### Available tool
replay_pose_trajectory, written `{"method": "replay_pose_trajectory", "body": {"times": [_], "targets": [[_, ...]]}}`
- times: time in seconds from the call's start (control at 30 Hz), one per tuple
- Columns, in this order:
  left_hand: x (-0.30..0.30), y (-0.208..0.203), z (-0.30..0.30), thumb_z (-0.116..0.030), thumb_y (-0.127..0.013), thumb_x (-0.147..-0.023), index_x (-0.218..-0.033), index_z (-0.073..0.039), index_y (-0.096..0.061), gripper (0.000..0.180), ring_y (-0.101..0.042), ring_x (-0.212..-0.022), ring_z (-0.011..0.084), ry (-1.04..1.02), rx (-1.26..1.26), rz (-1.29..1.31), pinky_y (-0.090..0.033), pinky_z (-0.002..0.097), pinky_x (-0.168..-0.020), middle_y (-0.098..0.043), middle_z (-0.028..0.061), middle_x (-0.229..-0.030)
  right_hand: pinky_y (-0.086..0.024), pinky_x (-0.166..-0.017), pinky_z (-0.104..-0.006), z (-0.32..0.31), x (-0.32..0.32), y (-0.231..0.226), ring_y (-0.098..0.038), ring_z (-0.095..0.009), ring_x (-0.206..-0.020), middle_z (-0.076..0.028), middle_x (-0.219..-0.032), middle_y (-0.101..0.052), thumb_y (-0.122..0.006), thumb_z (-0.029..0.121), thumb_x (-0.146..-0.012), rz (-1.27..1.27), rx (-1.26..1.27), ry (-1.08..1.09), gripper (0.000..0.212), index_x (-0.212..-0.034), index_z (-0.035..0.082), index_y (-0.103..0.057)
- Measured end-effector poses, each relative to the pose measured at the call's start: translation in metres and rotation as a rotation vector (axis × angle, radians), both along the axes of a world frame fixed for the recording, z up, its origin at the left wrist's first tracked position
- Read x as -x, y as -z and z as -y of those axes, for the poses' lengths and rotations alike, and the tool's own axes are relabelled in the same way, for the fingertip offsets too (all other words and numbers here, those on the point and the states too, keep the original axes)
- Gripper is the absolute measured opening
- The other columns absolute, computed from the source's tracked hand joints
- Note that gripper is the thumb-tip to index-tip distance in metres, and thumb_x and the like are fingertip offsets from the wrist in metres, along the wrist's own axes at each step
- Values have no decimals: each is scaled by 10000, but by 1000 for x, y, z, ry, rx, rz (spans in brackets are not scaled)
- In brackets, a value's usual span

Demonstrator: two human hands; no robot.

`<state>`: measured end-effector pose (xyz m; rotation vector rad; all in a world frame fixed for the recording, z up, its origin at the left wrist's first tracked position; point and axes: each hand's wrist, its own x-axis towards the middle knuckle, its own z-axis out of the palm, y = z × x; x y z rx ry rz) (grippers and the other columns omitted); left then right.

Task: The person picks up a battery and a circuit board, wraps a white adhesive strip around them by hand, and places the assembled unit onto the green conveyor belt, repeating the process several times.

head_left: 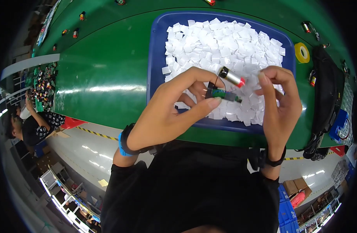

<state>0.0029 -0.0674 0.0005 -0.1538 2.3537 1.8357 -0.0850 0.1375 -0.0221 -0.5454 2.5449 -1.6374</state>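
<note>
Between the thumb and fingers of my left hand (167, 110) is a small green circuit board (219, 93) with metal pins at one end. A thin dark wire loops from it to a silver cylinder (233, 77) with a black end and a red end, just above the board. To the right, apart from them, my right hand (281, 103) has its thumb and index fingertips pinched together; what they hold, if anything, is too small to make out. Both hands are over a blue tray (157, 46) heaped with small white square pieces (225, 42).
The tray stands on a green table (104, 73). Right of it are a roll of yellow tape (302, 53) and a black bag (327, 89). More small assemblies (75, 33) lie along the far side. At far left, another person (40, 124) sits by a pile of parts (44, 85).
</note>
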Motion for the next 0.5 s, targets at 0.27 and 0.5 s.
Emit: {"method": "replay_pose_trajectory", "body": {"times": [0.27,0.5], "targets": [[0,-4,-3,-67,-616,-937,-1093,-39,-607,159,-561,-776,81,-23,-106,114,-447,214,-613,-600,25,-964,-531,-786,-277,6,-5,-11,-647,-143,-897,-66,-1075,-677,-745,47,-848,227,154,-276,277,-1109,16,-658],[-1,-4,-9,-16,-540,-922,-1059,-34,-588,147,-569,-759,89,-17,181,94,-438,241,-607,-598,22,-888,-500,-861,-304,4,-10,-14,-609,-167,-973,-99,-1037,-659,-760,-34,-782,268,177,-352,324,-1088,-5,-657]]}}
